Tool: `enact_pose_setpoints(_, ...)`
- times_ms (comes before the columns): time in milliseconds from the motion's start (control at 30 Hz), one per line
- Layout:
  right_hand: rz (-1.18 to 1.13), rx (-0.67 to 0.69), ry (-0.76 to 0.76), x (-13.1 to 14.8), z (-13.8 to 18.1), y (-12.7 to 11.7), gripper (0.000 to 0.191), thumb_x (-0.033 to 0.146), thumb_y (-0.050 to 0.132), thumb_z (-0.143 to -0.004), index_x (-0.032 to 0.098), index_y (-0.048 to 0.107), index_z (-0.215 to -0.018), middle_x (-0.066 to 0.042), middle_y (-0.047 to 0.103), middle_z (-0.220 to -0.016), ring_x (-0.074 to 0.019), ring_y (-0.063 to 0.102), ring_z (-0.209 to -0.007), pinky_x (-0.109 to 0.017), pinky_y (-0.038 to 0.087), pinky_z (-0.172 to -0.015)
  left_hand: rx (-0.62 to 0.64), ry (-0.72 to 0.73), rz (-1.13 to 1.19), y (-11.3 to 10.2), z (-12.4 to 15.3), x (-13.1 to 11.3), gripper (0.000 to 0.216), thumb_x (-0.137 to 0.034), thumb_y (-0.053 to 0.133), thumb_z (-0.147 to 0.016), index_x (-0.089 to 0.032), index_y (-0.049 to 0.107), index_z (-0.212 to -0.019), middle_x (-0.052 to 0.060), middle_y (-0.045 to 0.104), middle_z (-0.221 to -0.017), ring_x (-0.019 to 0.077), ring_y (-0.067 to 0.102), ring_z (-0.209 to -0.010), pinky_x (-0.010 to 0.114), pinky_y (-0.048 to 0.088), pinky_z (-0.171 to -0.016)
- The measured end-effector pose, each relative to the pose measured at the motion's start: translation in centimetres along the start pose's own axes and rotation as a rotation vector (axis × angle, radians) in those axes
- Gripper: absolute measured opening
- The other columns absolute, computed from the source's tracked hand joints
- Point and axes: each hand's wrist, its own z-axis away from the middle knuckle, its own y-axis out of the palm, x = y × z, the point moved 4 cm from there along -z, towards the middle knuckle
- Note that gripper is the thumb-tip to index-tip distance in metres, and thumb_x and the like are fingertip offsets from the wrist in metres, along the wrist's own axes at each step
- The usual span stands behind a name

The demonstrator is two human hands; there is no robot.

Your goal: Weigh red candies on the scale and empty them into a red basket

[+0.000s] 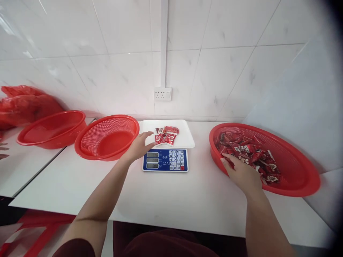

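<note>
On a white electronic scale with a blue keypad, several small red packets lie together on the tray. My left hand hovers at the tray's left edge, fingers spread and nothing in them, its thumb close to the packets. To the right, a red plastic basket holds a heap of the same red packets. My right hand reaches over the basket's near rim, thumb and forefinger apart at the heap's near side. Its other fingers are partly hidden.
A red perforated basket stands left of the scale, and a red basin sits farther left. Behind it are red plastic bags. Another person's fingers show at the left edge. A wall socket is behind the scale.
</note>
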Motion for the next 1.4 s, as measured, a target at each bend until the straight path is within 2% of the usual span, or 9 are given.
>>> enact_pose_setpoints(100, -0.017, -0.041, -0.038, -0.2, 0.1, -0.1, 0.046, 0.047, 0.029, -0.086, 0.027, 0.056, -0.116, -0.005, 0.068, -0.101, -0.0263, 0.064, -0.078, -0.034, 0.045, -0.056, 0.202, 0.086, -0.044, 2.8, -3.2, -0.8, 0.065, -0.037, 0.062, -0.072, -0.024, 0.038, -0.13, 0.008, 0.045, -0.133, 0.026, 0.042, -0.12, 0.036, 0.038, -0.095)
enact_pose_setpoints(200, -0.02, -0.041, -0.046, -0.5, 0.2, 0.0, 0.046, 0.048, 0.03, -0.085, 0.026, 0.057, -0.115, -0.006, 0.069, -0.097, -0.0247, 0.064, -0.075, -0.032, 0.045, -0.054, 0.295, 0.091, -0.087, 4.2, -4.8, -0.8, 0.069, -0.032, 0.065, -0.068, -0.022, 0.038, -0.131, 0.009, 0.051, -0.126, 0.0274, 0.049, -0.113, 0.035, 0.042, -0.089)
enact_pose_setpoints(567, -0.038, -0.004, -0.029, -0.7, 0.1, 0.1, 0.046, 0.049, 0.029, -0.085, 0.028, 0.056, -0.116, -0.004, 0.069, -0.098, -0.025, 0.064, -0.078, -0.033, 0.045, -0.057, 0.164, 0.204, -0.215, 4.8, -4.7, -0.7, 0.031, -0.023, 0.046, -0.081, -0.023, 0.057, -0.11, 0.005, 0.057, -0.113, 0.0201, 0.058, -0.096, 0.03, 0.045, -0.083)
enact_pose_setpoints(700, -0.037, -0.003, -0.023, -0.7, 0.1, 0.1, 0.047, 0.05, 0.029, -0.085, 0.027, 0.056, -0.117, -0.005, 0.07, -0.093, -0.0253, 0.064, -0.074, -0.034, 0.045, -0.055, 0.069, 0.206, -0.28, 4.6, -4.2, -0.3, 0.03, -0.018, 0.037, -0.085, -0.023, 0.057, -0.107, 0.005, 0.059, -0.113, 0.0201, 0.059, -0.096, 0.03, 0.045, -0.081)
enact_pose_setpoints(833, -0.03, -0.017, -0.023, -0.6, 0.2, -0.1, 0.046, 0.049, 0.03, -0.085, 0.028, 0.057, -0.116, -0.004, 0.069, -0.096, -0.0256, 0.064, -0.075, -0.034, 0.046, -0.055, -0.129, 0.125, -0.254, 2.6, -3.7, 0.8, 0.027, -0.019, 0.036, -0.088, -0.021, 0.056, -0.107, 0.006, 0.063, -0.107, 0.0196, 0.06, -0.096, 0.028, 0.045, -0.079)
enact_pose_setpoints(1000, -0.019, -0.034, -0.036, -0.5, 0.2, -0.2, 0.046, 0.049, 0.029, -0.085, 0.027, 0.058, -0.115, -0.005, 0.069, -0.098, -0.0261, 0.064, -0.075, -0.035, 0.047, -0.056, -0.422, 0.027, -0.23, -2.8, -2.3, 2.8, 0.026, -0.022, 0.037, -0.088, -0.02, 0.056, -0.106, 0.005, 0.064, -0.106, 0.0183, 0.059, -0.096, 0.026, 0.045, -0.079)
enact_pose_setpoints(1133, -0.019, -0.025, -0.015, -0.7, 0.1, 0.1, 0.047, 0.05, 0.029, -0.085, 0.027, 0.057, -0.116, -0.005, 0.069, -0.1, -0.0271, 0.064, -0.077, -0.036, 0.047, -0.056, -0.412, -0.156, -0.267, -5.2, -1.5, 4.6, 0.027, -0.024, 0.04, -0.087, -0.018, 0.056, -0.107, 0.006, 0.063, -0.106, 0.0203, 0.058, -0.095, 0.028, 0.045, -0.077)
enact_pose_setpoints(1233, -0.027, -0.026, -0.01, -0.8, 0.1, 0.2, 0.047, 0.05, 0.029, -0.085, 0.027, 0.057, -0.116, -0.005, 0.069, -0.1, -0.0271, 0.064, -0.076, -0.036, 0.047, -0.056, -0.31, -0.208, -0.282, -4.0, -1.5, 4.5, 0.027, -0.028, 0.045, -0.084, -0.017, 0.06, -0.104, 0.008, 0.063, -0.106, 0.0233, 0.057, -0.096, 0.032, 0.044, -0.08)
enact_pose_setpoints(1400, -0.016, -0.02, -0.005, -0.6, 0.1, 0.1, 0.046, 0.05, 0.029, -0.086, 0.028, 0.056, -0.116, -0.004, 0.069, -0.098, -0.0271, 0.064, -0.076, -0.035, 0.046, -0.056, -0.137, 0.024, -0.277, 1.8, -2.7, 0.5, 0.029, -0.042, 0.049, -0.083, -0.019, 0.065, -0.09, 0.008, 0.065, -0.094, 0.0252, 0.051, -0.098, 0.037, 0.038, -0.086)
